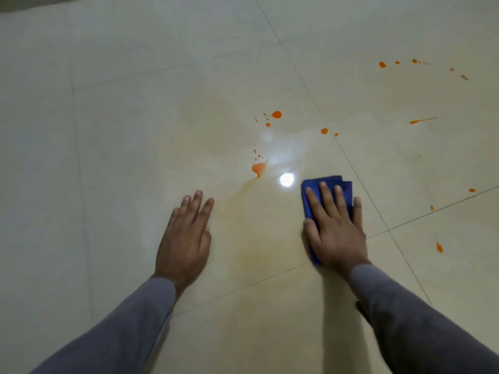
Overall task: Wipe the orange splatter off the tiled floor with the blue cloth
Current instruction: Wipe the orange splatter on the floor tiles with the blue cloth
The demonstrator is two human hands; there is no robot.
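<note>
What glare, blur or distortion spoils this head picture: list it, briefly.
Head view: a hard white glare spot sits on the glossy tiled floor, just left of the blue cloth under the right hand, with a softer bloom above it washing out part of the orange splatter; grout lines bow from the wide lens; the far drops look soft.

Tiled floor (121, 117) — orange splatter (258, 168), blue cloth (328, 184), both hands flat.
</note>
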